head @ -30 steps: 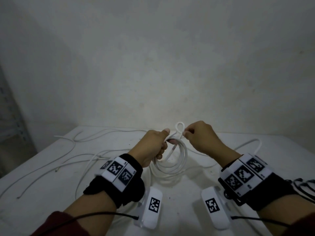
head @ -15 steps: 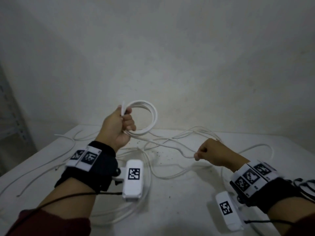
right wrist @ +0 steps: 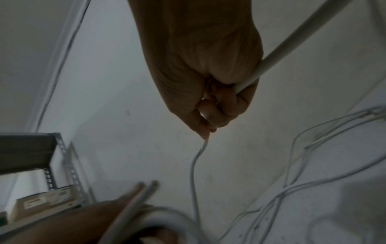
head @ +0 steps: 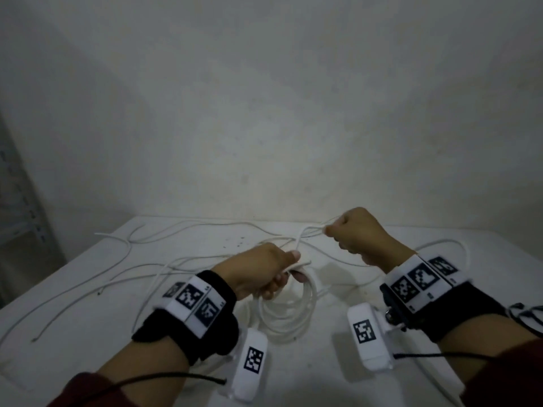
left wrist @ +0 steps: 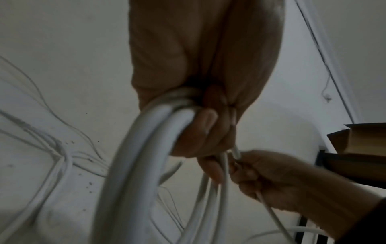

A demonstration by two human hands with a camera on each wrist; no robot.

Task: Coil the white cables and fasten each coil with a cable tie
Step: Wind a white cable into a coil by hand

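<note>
A coil of white cable (head: 289,314) hangs from my left hand (head: 264,271), which grips its top just above the white table (head: 88,318). In the left wrist view the coil's strands (left wrist: 146,156) run through the curled fingers. My right hand (head: 357,233), raised to the right and farther back, pinches the free stretch of the same cable (head: 308,230) between thumb and fingers. The right wrist view shows that thin strand (right wrist: 195,165) dropping from the fingertips, and a thicker length (right wrist: 292,43) passing through the fist. No cable tie is visible.
Several loose white cables (head: 132,268) trail over the left and far parts of the table; another (head: 446,245) loops at the right. A metal shelf rack (head: 17,201) stands at the left. A pale wall (head: 264,113) rises just behind the table.
My left hand came down from a raised position and brought the coil to the table's middle. My right hand lifted and moved back, drawing out the free strand.
</note>
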